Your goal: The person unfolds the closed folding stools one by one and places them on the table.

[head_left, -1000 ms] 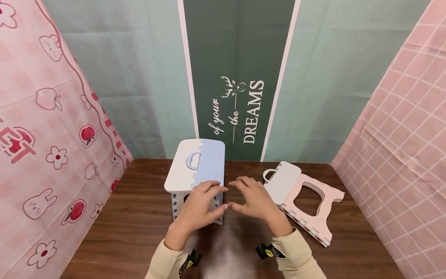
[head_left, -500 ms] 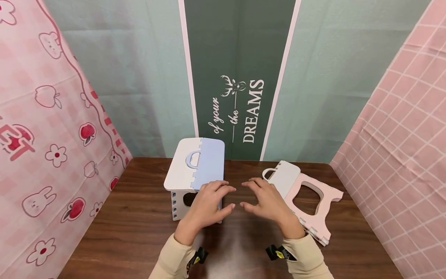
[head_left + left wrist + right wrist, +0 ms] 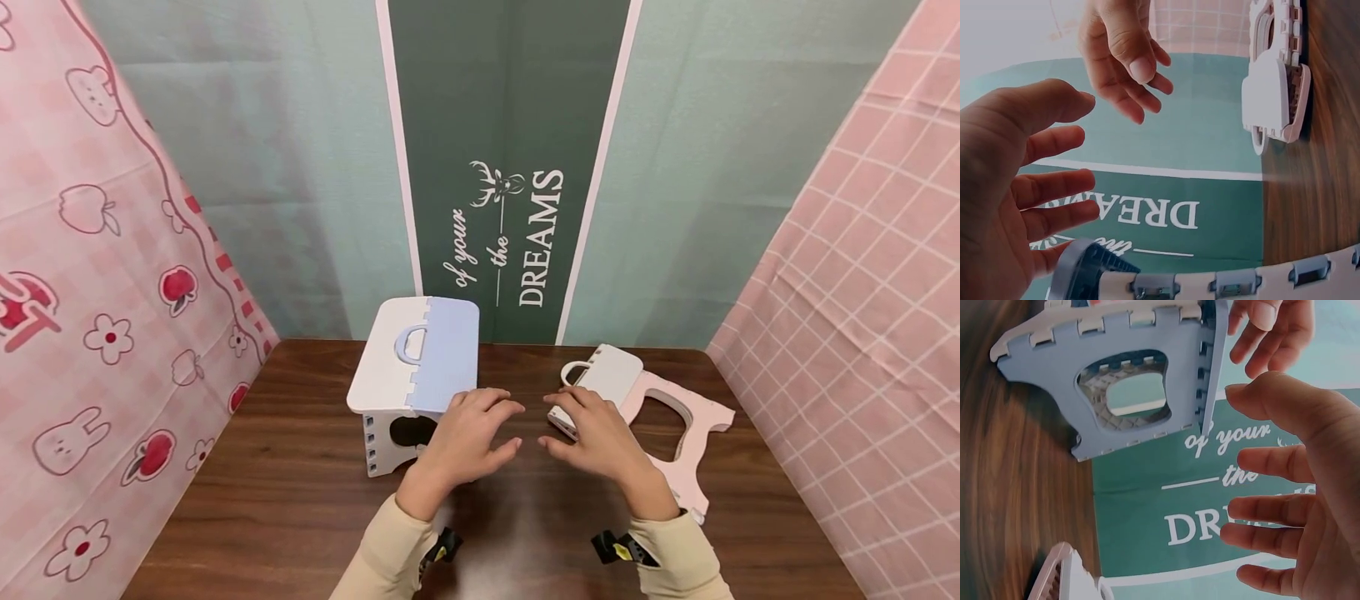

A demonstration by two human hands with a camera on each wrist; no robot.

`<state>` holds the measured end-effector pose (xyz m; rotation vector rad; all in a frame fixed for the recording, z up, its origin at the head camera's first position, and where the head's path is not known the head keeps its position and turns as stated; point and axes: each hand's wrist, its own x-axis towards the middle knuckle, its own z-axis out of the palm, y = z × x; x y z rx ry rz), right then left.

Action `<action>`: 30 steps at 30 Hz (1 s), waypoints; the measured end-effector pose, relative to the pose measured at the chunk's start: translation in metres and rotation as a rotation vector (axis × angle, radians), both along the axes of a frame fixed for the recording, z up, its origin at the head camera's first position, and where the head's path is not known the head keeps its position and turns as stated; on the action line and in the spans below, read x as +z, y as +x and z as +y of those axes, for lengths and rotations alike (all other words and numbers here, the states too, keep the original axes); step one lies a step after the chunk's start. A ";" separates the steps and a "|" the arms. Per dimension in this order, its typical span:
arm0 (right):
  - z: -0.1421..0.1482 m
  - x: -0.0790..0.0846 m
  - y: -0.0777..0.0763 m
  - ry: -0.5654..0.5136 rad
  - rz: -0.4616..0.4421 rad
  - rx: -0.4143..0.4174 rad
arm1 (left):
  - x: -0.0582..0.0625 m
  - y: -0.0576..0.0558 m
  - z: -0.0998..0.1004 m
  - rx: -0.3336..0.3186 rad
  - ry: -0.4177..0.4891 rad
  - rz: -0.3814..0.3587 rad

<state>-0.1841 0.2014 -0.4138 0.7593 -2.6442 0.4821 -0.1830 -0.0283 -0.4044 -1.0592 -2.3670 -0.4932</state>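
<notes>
A white and light-blue folding step stool (image 3: 450,350) stands unfolded on the table, its loop handle at the middle of the top. My left hand (image 3: 468,437) hovers by its front right corner in the head view, fingers loosely bent and holding nothing. To the right, a pink and white folding stool (image 3: 693,442) lies folded flat, its handle pointing to the back left. Over its left side hangs my right hand (image 3: 600,437), hiding part of it, with nothing in the grasp. The two palms face each other across a gap. Whether the left hand touches the stool I cannot tell.
The brown wooden table (image 3: 262,500) ends against a green cloth backdrop (image 3: 322,208) with white lettering. A pink patterned curtain (image 3: 127,292) borders the left side and a pink checked cloth (image 3: 840,292) the right.
Both hands have moved to the right, and the gap between them has widened. The white and blue stool's front shows more now. Both stools stay in place on the table.
</notes>
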 end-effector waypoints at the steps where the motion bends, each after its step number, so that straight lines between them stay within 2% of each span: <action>1: 0.002 -0.001 0.000 0.000 0.001 -0.005 | -0.001 -0.001 0.001 0.004 -0.011 0.018; 7: 0.014 -0.006 0.003 0.015 -0.004 -0.027 | -0.006 -0.004 0.010 0.037 -0.087 0.075; 16: 0.033 -0.017 0.007 0.014 -0.018 -0.079 | -0.014 -0.011 0.026 0.032 -0.164 0.066; 24: 0.049 -0.027 0.013 0.006 -0.043 -0.105 | -0.026 -0.015 0.034 0.042 -0.140 -0.032; 30: 0.059 -0.037 0.019 -0.017 -0.069 -0.150 | -0.037 -0.025 0.041 0.039 -0.061 -0.142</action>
